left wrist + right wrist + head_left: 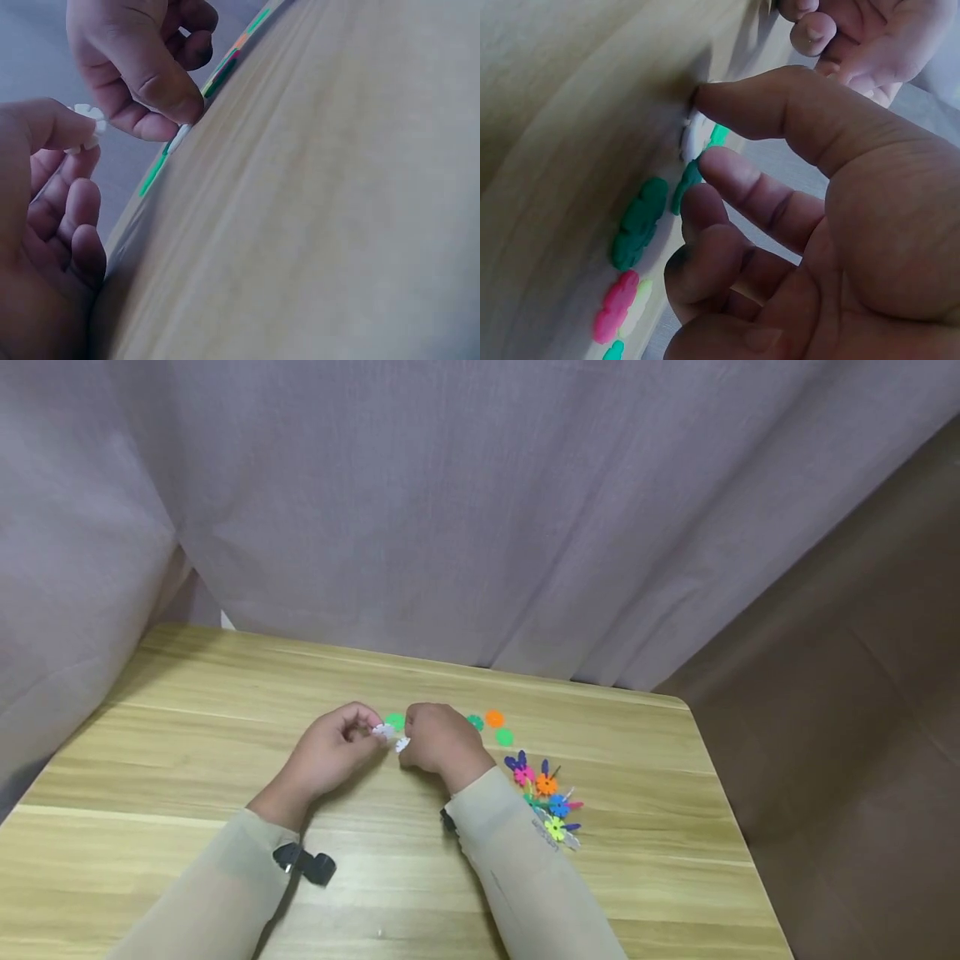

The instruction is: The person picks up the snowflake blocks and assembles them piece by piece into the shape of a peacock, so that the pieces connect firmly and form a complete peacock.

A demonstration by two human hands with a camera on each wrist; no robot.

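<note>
ITEM: two white snowflake-type plastic discs, one per hand, on wooden table [187, 693], centre, near far edge

- Left hand [330, 756]: raised off the table; thumb + forefinger curled, pinching white disc A [383, 730] at the fingertips; other fingers loosely curled below it. Same disc in left wrist view [88, 120], held on edge
- Right hand [441, 745]: knuckles up, thumb and forefinger tips closed on white disc B [402, 744], which stands on its edge touching the tabletop; right wrist view shows it [695, 135] between thumb tip above and forefinger below. Remaining fingers curled, holding nothing
- Key relation: disc A lies just left of and slightly above disc B, apart by a small gap; hands face each other, fingertips nearly meeting. Right hand nearer the table, left hand nearer the free air; both equally near the gap
- Axis: both discs on edge; whether slots line up: can't tell

Nearby: green disc [394, 721] flat just behind the fingertips; teal disc [475, 722], orange disc [493, 718], 2nd green disc [504, 737] flat to the right; assembled multicolour cluster [546, 797] beside right forearm
</note>
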